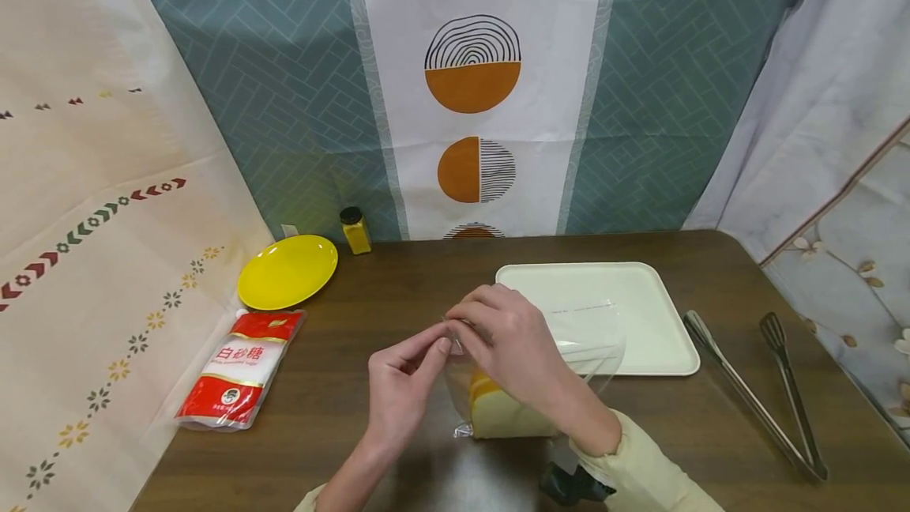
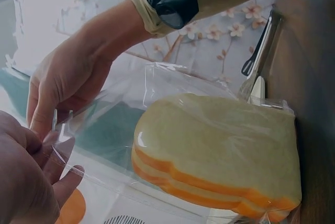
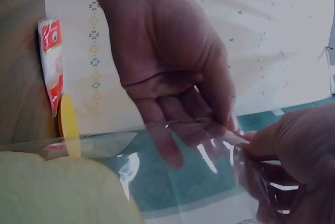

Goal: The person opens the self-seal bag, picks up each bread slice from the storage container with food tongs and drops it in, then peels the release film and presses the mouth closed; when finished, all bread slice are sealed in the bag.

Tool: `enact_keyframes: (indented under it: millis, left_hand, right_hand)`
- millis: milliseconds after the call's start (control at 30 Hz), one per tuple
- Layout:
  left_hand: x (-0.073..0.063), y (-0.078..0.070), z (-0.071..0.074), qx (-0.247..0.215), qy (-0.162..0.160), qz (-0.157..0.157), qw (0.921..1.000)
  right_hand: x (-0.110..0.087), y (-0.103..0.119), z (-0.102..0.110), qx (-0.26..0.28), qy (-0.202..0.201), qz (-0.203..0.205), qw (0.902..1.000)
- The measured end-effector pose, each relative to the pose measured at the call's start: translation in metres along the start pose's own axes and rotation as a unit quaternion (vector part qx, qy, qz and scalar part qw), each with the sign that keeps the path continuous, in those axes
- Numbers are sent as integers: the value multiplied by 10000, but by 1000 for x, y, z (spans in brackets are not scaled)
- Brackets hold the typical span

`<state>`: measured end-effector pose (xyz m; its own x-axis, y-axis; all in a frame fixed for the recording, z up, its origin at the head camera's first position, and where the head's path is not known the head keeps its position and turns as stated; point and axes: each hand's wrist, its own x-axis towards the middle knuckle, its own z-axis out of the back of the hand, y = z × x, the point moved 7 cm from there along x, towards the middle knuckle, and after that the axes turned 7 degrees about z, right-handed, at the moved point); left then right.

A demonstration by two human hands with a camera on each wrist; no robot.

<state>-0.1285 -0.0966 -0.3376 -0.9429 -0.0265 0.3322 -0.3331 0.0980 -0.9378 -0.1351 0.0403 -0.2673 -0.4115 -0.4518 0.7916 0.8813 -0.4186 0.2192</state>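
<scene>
Pale bread slices (image 2: pixel 220 150) with orange crusts stand inside a clear plastic bag (image 2: pixel 112 130), low in front of me. My left hand (image 1: pixel 401 389) pinches the bag's mouth between thumb and fingers. Close beside it, my right hand (image 1: pixel 512 346) grips the same edge with bent fingers. The fingertips of both hands nearly meet there. In the head view my right hand and forearm cover part of the bread. The right wrist view shows the clear film stretched from the bread to the fingers.
Behind the bag lies a white tray (image 1: pixel 675 330), with metal tongs (image 1: pixel 753 405) spread on its right. At the left are a red and white sugar packet (image 1: pixel 238 370), a yellow plate (image 1: pixel 287 271) and a small yellow jar (image 1: pixel 357 234) with a black lid.
</scene>
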Motion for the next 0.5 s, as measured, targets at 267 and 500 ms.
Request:
enact_keyframes:
  millis: [267,500]
  left_hand:
    - [0,-1,0,-26,5,-136,9999]
    - [-2,-3,-1,-38,62,-217,9997]
  right_hand:
    - [-3,1,1,77,-326,388,9987]
    - [-3,1,3,107,-538,467,9974]
